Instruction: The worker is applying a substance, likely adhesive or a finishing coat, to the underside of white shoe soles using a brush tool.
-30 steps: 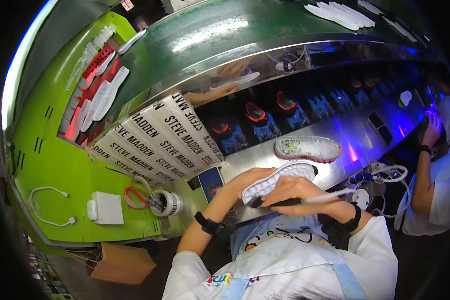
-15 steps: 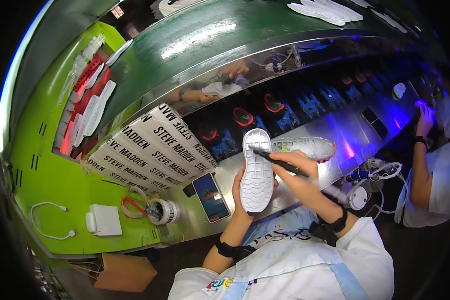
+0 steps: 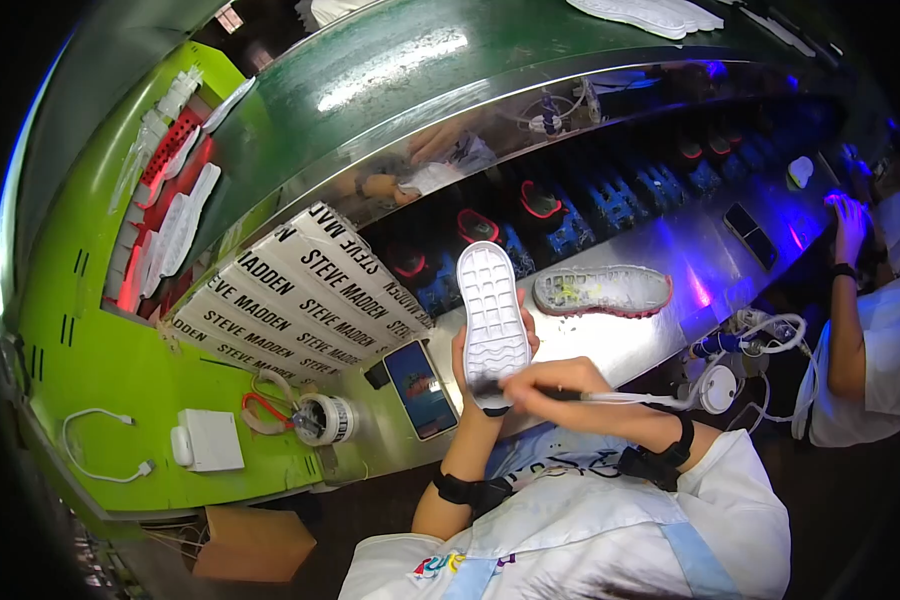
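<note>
My left hand [image 3: 467, 372] holds a white shoe sole [image 3: 491, 318] upright from behind, its tread facing me. My right hand [image 3: 550, 388] grips a thin pen-like tool [image 3: 610, 397] whose dark tip touches the sole's lower end. A thin cable runs from the tool toward a round white device [image 3: 717, 388] on the right. A second shoe [image 3: 602, 291] with a translucent sole and red edge lies on its side on the metal bench [image 3: 660, 330] just beyond my hands.
A phone [image 3: 421, 388] lies on the bench left of my hands, next to a tape roll [image 3: 326, 420] and red-handled scissors [image 3: 263, 412]. A white box and cable sit on the green surface [image 3: 120, 400]. Another person's arm [image 3: 845, 300] reaches in at right. Printed paper [image 3: 290, 300] hangs behind.
The white sole was lying low in both hands; I have lifted it and turned it upright with the tread facing me, and my right hand has brought the tool to its lower end.
</note>
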A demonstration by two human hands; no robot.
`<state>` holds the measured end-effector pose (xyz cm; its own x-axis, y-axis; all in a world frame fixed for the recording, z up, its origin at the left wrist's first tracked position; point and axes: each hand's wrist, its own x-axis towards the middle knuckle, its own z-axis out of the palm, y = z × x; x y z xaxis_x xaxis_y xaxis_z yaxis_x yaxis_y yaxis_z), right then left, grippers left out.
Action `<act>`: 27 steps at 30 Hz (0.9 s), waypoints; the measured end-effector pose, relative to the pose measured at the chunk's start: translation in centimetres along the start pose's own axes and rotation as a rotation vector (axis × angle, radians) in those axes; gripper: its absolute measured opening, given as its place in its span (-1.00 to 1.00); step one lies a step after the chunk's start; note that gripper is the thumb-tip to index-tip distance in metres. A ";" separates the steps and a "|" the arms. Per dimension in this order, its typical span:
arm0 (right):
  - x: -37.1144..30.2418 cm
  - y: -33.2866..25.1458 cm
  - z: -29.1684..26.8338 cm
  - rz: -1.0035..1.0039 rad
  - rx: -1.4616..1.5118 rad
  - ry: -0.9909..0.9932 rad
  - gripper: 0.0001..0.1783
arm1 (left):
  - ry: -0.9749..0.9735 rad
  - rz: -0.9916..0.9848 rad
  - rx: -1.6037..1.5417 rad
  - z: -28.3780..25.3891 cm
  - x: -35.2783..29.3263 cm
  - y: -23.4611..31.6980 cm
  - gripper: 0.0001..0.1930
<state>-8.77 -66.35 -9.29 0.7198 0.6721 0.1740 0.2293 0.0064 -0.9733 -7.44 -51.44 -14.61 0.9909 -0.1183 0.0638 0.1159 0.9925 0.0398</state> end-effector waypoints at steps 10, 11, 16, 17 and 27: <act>-1.0 -1.3 -3.3 0.005 -0.047 -0.275 -0.85 | -0.048 -0.320 0.353 1.1 0.2 1.3 -0.30; -0.9 -1.2 -3.0 -0.172 0.004 -0.156 -0.85 | -0.043 -0.364 0.411 1.6 0.8 1.3 -0.31; -1.0 -1.1 -3.8 -0.319 -0.208 -0.238 -0.88 | 0.204 -0.597 0.412 2.9 1.2 1.1 -0.41; -0.6 -1.4 -3.5 -0.418 -0.121 -0.136 -0.89 | 0.183 -0.638 0.499 3.2 1.7 1.1 -0.42; -3.4 0.7 -7.6 -0.302 -0.354 -0.157 -0.91 | 0.111 -0.761 1.297 4.3 2.3 2.4 -0.41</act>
<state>-6.04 -74.28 -9.43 0.4857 0.7825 0.3896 0.6406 -0.0154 -0.7678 -5.15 -49.46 -10.12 0.7304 -0.5150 -0.4487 0.5101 -0.0256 0.8597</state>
